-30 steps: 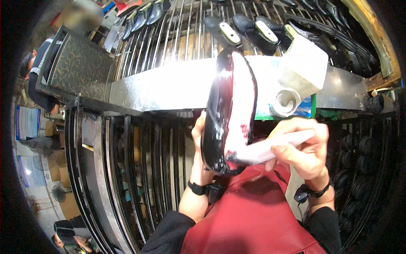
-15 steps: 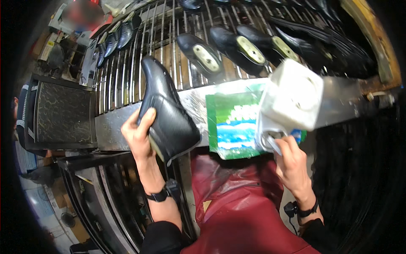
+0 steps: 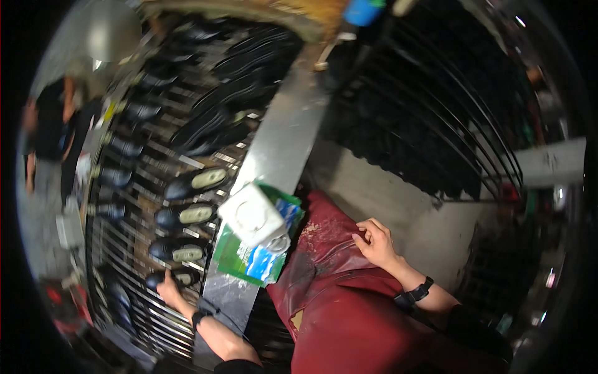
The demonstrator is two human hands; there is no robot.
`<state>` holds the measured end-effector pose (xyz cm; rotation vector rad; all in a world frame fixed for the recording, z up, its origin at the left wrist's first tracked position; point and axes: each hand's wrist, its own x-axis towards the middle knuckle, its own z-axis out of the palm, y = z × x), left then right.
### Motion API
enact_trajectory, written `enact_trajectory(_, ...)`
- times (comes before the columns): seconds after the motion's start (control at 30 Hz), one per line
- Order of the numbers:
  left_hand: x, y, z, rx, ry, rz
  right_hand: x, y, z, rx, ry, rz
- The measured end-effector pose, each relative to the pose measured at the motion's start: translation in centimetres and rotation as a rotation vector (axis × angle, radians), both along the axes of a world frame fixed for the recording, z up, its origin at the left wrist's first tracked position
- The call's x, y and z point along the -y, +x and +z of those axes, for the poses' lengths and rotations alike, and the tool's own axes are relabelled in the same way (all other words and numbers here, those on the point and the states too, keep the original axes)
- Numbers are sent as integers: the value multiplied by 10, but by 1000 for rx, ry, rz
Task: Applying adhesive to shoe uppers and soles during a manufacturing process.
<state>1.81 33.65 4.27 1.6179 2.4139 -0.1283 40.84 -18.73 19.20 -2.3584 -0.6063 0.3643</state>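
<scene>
While the left hand (image 3: 169, 288) sits at the lower left of the frame, its fingers curl onto the heel end of the lowest black shoe (image 3: 176, 277) on the wire rack (image 3: 134, 311). That shoe's long axis runs left to right, toe pointing right toward the steel ledge (image 3: 283, 140). Further right, the right hand (image 3: 375, 242) rests loosely cupped and empty on the red apron (image 3: 349, 311), well apart from the shoe, so the left is nearer.
</scene>
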Motion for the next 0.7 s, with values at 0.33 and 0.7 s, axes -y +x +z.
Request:
enact_trajectory(0.33, 326, 374, 109, 1244, -108, -998, 232, 115, -104, -381, -336, -349)
enact_trajectory(0.7, 704, 815, -115, 1269, -407, -1166, 423, 414, -286, -311, 687, -1391)
